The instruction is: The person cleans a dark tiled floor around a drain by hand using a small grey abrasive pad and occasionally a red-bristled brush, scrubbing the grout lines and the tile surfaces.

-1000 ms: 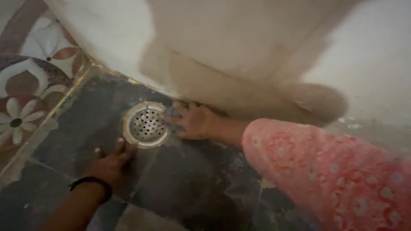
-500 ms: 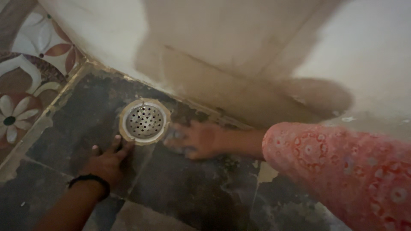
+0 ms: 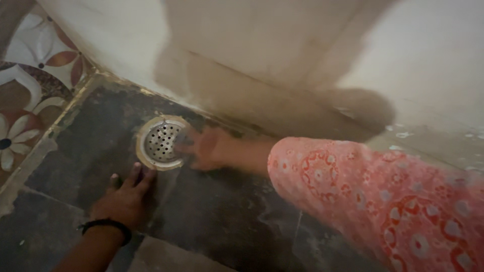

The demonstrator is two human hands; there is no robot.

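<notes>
Nearest the camera, the left hand (image 3: 123, 199) lies flat and spread on the dark stone floor (image 3: 222, 221), palm down, grasping nothing. A black band (image 3: 106, 226) circles its wrist. Its fingertips reach the near rim of the round metal drain cover (image 3: 160, 142), and they seem to touch that rim, though the dim light leaves the contact unsure.

The drain cover itself sits set into the floor, a pale ring around a perforated disc, close to the corner where the floor meets the wall.

On the far right side of the drain cover rests the right hand (image 3: 209, 148), blurred (it is hard to read finger by finger). It lies low against the floor with its fingers at the cover's right edge; whether it grips anything I cannot tell. Its arm wears a pink patterned sleeve (image 3: 373, 196) that runs away from the drain cover toward the lower right.

Left of the drain cover, past a pale border strip, lie floral tiles (image 3: 30, 106) in brown, white and red. Beyond the drain cover rises the stained pale wall (image 3: 282, 60).
</notes>
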